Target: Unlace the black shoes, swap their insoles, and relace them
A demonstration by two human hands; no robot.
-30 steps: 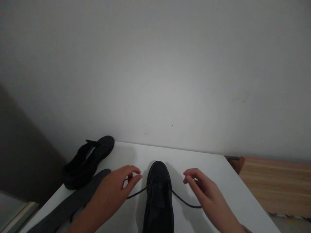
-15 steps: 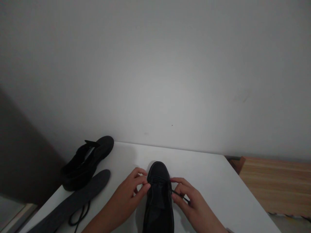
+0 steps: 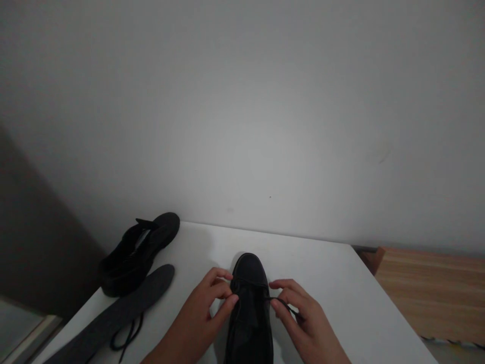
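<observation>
Black shoe (image 3: 248, 323) upright on a white table (image 3: 310, 263), toe pointing away. The right hand (image 3: 305, 316) pinches a dark lace (image 3: 287, 305) at its right side; the left hand (image 3: 204, 308) touches its left edge, grip unclear. Another shoe (image 3: 138, 259) sits farther left.

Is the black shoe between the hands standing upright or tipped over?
Upright: the black round-toed shoe stands on the flat white tabletop, its top facing up and its sole hidden underneath.

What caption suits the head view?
Left hand at one shoe, right hand pinching its lace, another shoe nearby.
</observation>
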